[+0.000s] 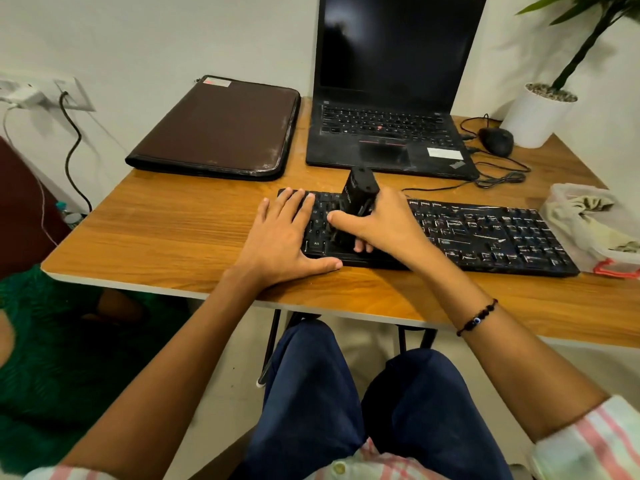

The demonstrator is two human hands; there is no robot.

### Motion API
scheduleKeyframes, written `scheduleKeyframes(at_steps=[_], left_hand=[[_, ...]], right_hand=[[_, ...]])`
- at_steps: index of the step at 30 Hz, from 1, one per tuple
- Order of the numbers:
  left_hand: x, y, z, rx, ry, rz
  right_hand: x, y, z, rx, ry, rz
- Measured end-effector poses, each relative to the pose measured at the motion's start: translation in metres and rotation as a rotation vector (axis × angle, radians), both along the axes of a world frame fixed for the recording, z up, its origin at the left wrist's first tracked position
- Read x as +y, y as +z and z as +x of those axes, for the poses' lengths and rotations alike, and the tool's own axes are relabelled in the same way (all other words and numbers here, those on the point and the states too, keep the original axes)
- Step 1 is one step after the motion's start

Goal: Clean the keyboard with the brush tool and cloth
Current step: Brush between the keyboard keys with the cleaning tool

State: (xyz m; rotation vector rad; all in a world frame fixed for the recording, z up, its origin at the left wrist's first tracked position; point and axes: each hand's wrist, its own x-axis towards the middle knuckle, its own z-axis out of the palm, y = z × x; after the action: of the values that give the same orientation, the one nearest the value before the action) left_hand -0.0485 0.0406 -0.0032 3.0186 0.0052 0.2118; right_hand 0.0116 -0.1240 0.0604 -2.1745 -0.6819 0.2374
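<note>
A black keyboard [485,233] lies across the wooden table, its right keys streaked with pale dust. My right hand [377,220] grips a black block-shaped brush tool [356,195], held upright with its lower end on the keyboard's left-middle keys. My left hand [280,237] lies flat, fingers spread, on the keyboard's left end and the table beside it. A pale cloth [585,206] sits bunched inside a clear plastic container [571,244] at the keyboard's right end.
Behind the keyboard stands a black laptop [388,133] with its lid up. A brown zip folder [221,129] lies at the back left. A black mouse [496,141] with cables and a white plant pot [535,116] sit at the back right. The table edge [138,282] runs close to my wrists.
</note>
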Motion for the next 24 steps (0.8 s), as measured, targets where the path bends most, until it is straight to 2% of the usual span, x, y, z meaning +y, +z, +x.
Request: scheduleKeyframes(at_steps=[3,10,13,15,19,24], left_hand=[[-0.001,0.001,0.000,0.009,-0.005,-0.006],[0.000,0.000,-0.001,0.001,-0.005,-0.015],[0.001,-0.001,-0.001,-0.001,-0.008,-0.018],[0.001,-0.001,-0.001,-0.011,-0.008,-0.017],[0.000,-0.001,0.000,-0.016,-0.002,-0.020],[0.001,-0.002,0.000,-0.014,-0.003,-0.034]], right_hand=[[0.004,0.016,0.006,0.021,-0.007,-0.019],[0.020,0.007,-0.003,-0.259,0.003,-0.042],[0.021,0.013,-0.003,-0.157,0.078,-0.119],[0.021,0.022,0.003,-0.094,0.039,-0.103],[0.025,0.018,0.010,-0.196,-0.110,0.024],[0.028,0.002,-0.005,-0.343,0.062,-0.124]])
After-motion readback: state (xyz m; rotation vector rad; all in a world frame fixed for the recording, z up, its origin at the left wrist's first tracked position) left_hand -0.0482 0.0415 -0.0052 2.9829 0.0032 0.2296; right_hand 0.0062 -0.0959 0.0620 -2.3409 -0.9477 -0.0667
